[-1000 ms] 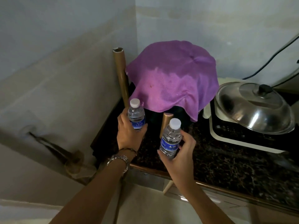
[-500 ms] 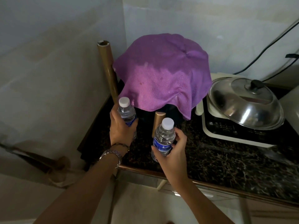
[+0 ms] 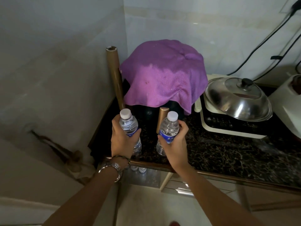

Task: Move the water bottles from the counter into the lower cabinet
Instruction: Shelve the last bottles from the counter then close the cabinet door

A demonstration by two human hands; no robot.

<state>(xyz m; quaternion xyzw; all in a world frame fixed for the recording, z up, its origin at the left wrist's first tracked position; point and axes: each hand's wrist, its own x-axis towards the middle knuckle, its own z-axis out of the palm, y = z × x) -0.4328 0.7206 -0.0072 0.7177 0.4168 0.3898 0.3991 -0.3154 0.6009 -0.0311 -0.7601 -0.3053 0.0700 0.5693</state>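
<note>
A: Where are the bottles right now?

B: One in each hand. The left hand (image 3: 121, 141) is wrapped round a clear plastic water bottle with a white cap and blue label (image 3: 130, 128). The right hand (image 3: 175, 142) is closed the same way on a second clear, white-capped, blue-labelled bottle (image 3: 168, 129). Both sets of fingers are curled tight about the label band, thumbs on the near side.

A: Standing on the dark speckled stone counter (image 3: 211, 150), or lifted?

B: I cannot tell for sure. Both bases sit over its front left corner, very near the edge.

A: And their long axes?

B: Close to upright, caps leaning slightly away towards the purple cloth draped over something round (image 3: 162, 75). A short brass-coloured tube (image 3: 162, 118) stands just behind the right bottle, and a taller brown tube (image 3: 114, 75) behind the left one.

A: So which way do they have to go?

B: Down and towards the person, I'd judge. Below the counter lip, two small white caps (image 3: 138, 169) show in a lower opening, likely bottles already stowed. The left bottle is almost directly above them, so that hand looks nearer.
</note>
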